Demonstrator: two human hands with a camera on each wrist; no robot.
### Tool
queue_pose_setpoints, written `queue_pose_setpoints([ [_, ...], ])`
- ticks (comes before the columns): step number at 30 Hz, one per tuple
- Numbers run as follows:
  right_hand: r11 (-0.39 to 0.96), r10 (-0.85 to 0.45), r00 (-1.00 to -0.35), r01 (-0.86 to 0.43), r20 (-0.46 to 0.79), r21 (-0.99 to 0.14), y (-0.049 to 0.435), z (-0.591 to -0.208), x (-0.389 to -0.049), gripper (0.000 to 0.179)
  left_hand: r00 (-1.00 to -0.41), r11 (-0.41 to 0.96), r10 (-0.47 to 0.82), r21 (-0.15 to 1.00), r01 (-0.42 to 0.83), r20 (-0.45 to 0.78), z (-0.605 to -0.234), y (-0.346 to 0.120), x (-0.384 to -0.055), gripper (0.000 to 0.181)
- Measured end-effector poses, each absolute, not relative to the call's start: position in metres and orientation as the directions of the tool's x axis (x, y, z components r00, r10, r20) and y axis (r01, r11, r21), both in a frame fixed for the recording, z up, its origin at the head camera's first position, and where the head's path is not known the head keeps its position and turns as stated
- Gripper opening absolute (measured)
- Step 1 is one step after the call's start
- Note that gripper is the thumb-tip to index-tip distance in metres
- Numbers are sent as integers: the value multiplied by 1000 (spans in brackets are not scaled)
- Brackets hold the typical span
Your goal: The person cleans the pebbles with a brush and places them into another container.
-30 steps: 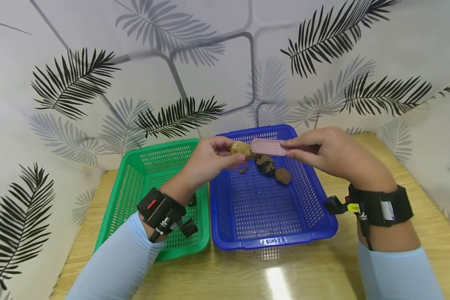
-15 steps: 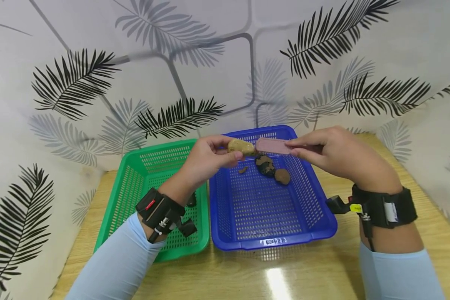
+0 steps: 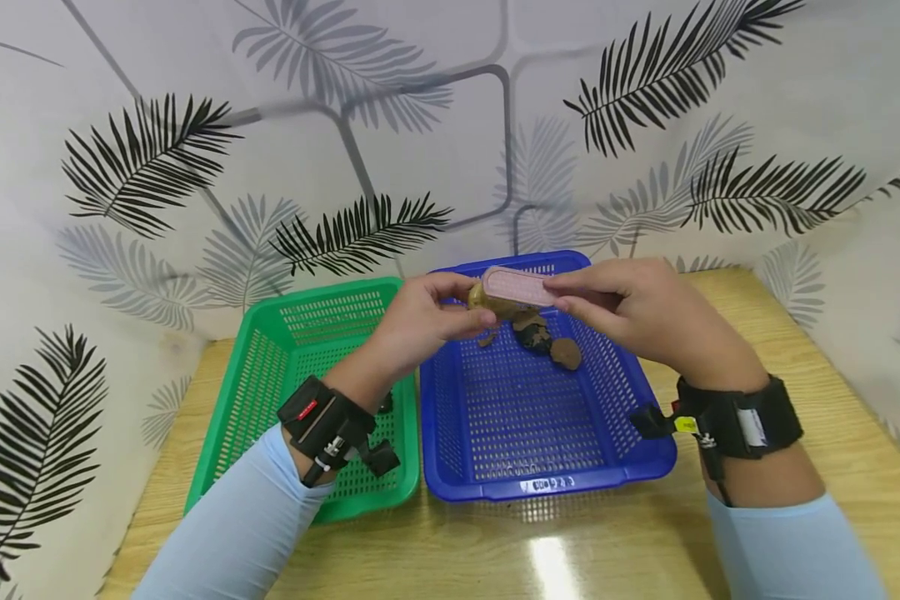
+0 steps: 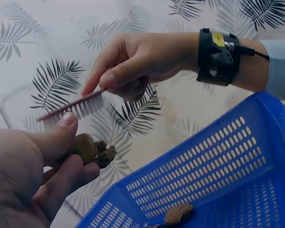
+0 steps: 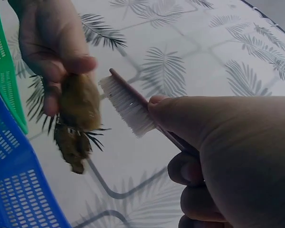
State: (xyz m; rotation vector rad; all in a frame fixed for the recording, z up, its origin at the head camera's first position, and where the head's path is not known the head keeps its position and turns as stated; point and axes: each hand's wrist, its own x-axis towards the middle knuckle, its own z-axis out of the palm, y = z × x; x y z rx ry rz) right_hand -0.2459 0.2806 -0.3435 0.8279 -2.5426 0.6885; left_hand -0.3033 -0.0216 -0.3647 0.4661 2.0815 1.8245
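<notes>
My left hand (image 3: 420, 321) pinches a smooth yellow-brown stone (image 5: 80, 102) between thumb and fingers. Clumps of brown mud (image 4: 105, 154) cling to its far end. In my right hand (image 3: 630, 304) is a small pink brush (image 3: 517, 287), gripped by one end. Its white bristles (image 5: 126, 107) point toward the stone in the right wrist view. From the head view the brush overlaps the stone and hides much of it. Both hands are raised over the back of the blue basket (image 3: 547, 485).
Inside the blue basket lie a dark mud-caked stone (image 3: 532, 335), a brown lump (image 3: 566, 353) and mud crumbs (image 3: 487, 338). A green basket (image 3: 228, 392) stands to its left, with a dark object (image 3: 386, 402) in it. The patterned wall (image 3: 435, 167) rises behind.
The brush was at the stone's right end, then drew slightly right. Now my right hand has moved left and the brush overlaps the stone. The left hand shifts only slightly, still holding the stone.
</notes>
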Motion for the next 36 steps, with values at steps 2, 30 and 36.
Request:
queue_pose_setpoints([
  [2, 678, -469, -714, -668, 520, -307, 276, -346, -247, 29, -893, 125, 449, 992, 26, -34, -363, -20, -302, 39],
  [30, 683, -447, -734, -649, 512, -335, 285, -345, -247, 29, -869, -32, 494, 999, -14, 4, -364, -18, -298, 55],
  [36, 698, -430, -760, -622, 488, -355, 289, -344, -247, 30, -873, -56, 487, 996, -71, -34, -362, -19, -299, 48],
])
